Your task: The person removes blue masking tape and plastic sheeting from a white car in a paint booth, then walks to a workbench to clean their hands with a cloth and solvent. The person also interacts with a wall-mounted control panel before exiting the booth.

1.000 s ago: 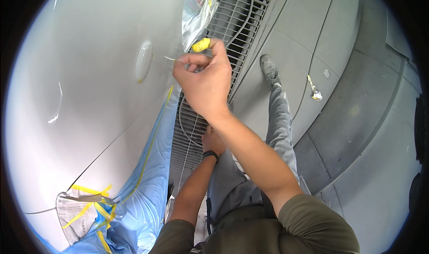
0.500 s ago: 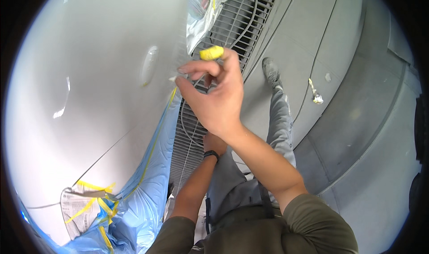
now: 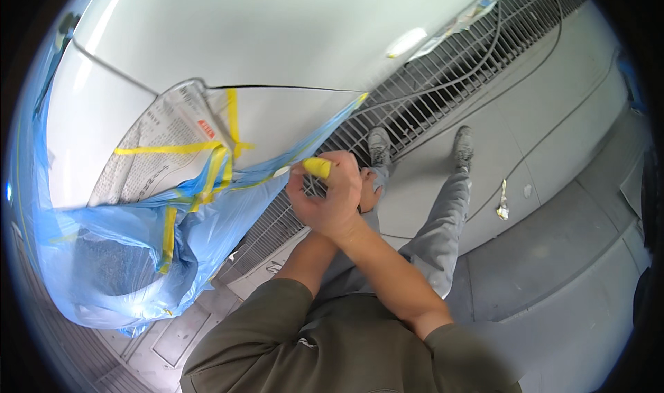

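Right hand near the edge of the blue masking film (image 3: 252, 203), fingers narrowed in a pinch on a small white scrap (image 3: 281, 171); yellow wrap (image 3: 317, 167) around one fingertip. Left hand (image 3: 370, 190) just beside the right wrist, partly hidden, finger state cannot be told. Farther left, newspaper (image 3: 155, 120) with strips of yellow tape (image 3: 166, 149) lies against the white car body (image 3: 263, 40); floor grating (image 3: 443, 92) beyond.

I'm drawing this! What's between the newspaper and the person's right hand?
In the head view, yellow tape strips and blue plastic sheet lie between, then a small white strip by the right hand.
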The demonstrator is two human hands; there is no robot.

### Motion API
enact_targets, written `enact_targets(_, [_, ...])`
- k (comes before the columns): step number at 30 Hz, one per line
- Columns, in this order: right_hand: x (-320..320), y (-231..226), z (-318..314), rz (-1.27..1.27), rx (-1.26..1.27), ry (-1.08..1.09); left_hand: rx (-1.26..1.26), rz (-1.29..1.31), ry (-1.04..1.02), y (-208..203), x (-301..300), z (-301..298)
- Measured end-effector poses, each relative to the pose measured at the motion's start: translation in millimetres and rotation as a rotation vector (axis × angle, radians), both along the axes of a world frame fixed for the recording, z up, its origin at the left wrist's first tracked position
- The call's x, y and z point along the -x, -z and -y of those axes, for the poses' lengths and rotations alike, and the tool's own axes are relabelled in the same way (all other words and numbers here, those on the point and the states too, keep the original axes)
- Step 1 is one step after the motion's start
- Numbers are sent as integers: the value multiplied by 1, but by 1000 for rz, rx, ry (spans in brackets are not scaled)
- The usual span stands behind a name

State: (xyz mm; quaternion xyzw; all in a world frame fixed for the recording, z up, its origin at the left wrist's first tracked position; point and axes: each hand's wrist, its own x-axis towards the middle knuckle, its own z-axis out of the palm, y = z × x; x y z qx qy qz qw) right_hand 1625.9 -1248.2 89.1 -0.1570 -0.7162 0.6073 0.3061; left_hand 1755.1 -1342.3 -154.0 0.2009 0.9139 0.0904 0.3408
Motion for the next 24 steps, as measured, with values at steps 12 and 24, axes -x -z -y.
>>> enact_targets(12, [88, -81, 12, -453, -618, -5, -90, -7, -107, -17, 12, 21])
enact_targets(24, [46, -68, -5, -261, -854, -197, -63, 0, -124, -16, 4, 6])
